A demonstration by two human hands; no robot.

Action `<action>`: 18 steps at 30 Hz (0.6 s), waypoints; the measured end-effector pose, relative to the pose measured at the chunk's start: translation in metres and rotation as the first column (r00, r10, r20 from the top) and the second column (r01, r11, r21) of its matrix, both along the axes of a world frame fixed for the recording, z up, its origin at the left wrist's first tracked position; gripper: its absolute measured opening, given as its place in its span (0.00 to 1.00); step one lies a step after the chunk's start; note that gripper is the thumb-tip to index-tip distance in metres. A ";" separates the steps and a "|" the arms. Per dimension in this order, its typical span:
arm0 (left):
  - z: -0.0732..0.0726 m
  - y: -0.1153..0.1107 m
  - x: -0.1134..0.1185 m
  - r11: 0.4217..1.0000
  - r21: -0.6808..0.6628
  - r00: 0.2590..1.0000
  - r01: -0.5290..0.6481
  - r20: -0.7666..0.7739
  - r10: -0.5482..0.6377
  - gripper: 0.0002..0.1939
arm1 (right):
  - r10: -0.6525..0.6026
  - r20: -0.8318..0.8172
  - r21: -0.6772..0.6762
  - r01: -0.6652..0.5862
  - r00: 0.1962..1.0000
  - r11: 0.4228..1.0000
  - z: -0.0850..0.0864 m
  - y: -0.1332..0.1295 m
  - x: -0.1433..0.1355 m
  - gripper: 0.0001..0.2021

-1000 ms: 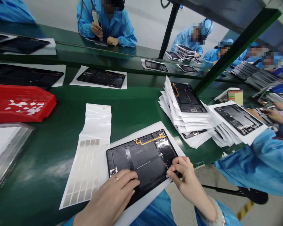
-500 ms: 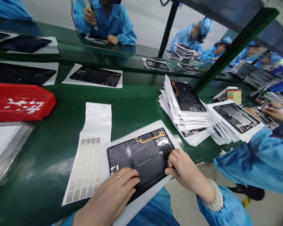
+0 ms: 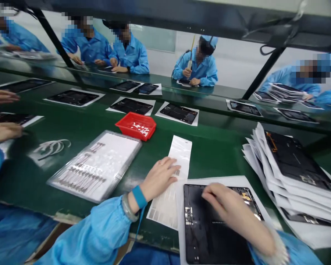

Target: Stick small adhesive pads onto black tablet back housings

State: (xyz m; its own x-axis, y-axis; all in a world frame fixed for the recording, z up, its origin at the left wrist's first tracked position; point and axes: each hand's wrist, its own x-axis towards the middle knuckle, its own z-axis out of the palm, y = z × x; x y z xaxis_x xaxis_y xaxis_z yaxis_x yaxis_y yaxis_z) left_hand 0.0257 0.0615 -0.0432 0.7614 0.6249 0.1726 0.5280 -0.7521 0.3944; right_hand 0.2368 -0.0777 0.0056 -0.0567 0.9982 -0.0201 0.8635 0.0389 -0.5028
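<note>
My left hand [image 3: 160, 177] rests with fingers spread on a white sticker sheet [image 3: 181, 151], near its small grey squares. A blue band circles that wrist. My right hand [image 3: 224, 204] hovers over a black tablet housing [image 3: 209, 239], its thumb and fingertips drawn together; anything between them is too small to make out. Beneath the housing lies white paper [image 3: 231, 180], its edge beside the sticker sheet. Orange flex cable shows at the housing's upper right, partly behind my right hand.
A red tray [image 3: 127, 127] of white scraps and a clear case [image 3: 99, 165] of small wired parts lie left. Stacked housings with paper [image 3: 264, 176] stand right. A co-worker's hands [image 3: 5, 130] reach in at the far left.
The view has swung left. My left hand has moved from the housing onto the sticker sheet. My right hand has left the housing's right edge and is now above its upper part.
</note>
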 end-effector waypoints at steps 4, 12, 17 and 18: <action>0.000 0.005 0.004 0.998 -0.065 0.999 -0.002 0.033 0.004 0.04 | 0.088 0.125 0.020 -0.092 0.988 0.996 -0.006 0.047 -0.028 0.09; 0.001 0.010 -0.010 0.996 -0.091 0.998 -0.025 0.061 0.030 0.06 | 0.109 0.251 0.096 -0.136 0.962 0.986 -0.014 0.074 -0.044 0.06; 0.002 0.010 -0.007 0.997 -0.079 0.998 -0.025 0.052 0.029 0.07 | 0.161 0.412 0.107 -0.223 0.897 0.969 -0.013 0.084 -0.059 0.05; 0.001 0.011 -0.007 0.997 -0.077 0.998 -0.027 0.048 0.031 0.07 | 0.172 0.454 0.104 -0.244 0.874 0.964 -0.014 0.087 -0.062 0.05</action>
State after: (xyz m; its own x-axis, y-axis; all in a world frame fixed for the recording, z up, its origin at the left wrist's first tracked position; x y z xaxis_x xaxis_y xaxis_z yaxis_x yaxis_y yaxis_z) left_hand 0.0188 0.0724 -0.0422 0.7346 0.6593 0.1601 0.5279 -0.7036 0.4756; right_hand 0.1744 0.0089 -0.0082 -0.2844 0.9568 0.0603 0.9565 0.2874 -0.0494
